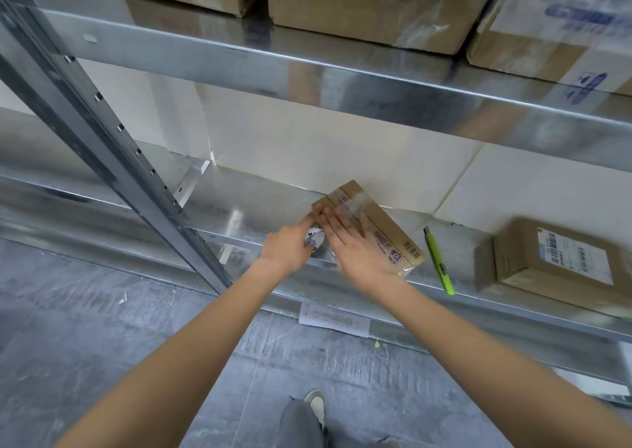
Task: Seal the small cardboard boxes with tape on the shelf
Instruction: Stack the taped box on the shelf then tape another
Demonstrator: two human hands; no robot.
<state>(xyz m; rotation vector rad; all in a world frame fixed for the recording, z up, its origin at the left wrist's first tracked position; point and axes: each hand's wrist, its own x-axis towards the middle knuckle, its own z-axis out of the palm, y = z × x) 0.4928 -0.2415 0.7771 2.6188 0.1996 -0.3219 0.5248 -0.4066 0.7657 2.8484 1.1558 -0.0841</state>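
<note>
A small flat cardboard box (393, 232) lies on the metal shelf (246, 215), with a strip of clear tape across its top. My right hand (355, 246) lies flat on the box with straight fingers pressing the tape down. My left hand (290, 246) grips a roll of tape (315, 239) at the box's left edge; most of the roll is hidden by the hand. A second small cardboard box (554, 263) with a white label sits further right on the same shelf.
A green utility knife (439, 263) lies on the shelf between the two boxes. Large cardboard boxes (372, 6) fill the upper shelf. A slanted metal upright (113, 147) stands to the left. A paper label (333, 319) hangs on the shelf's front edge.
</note>
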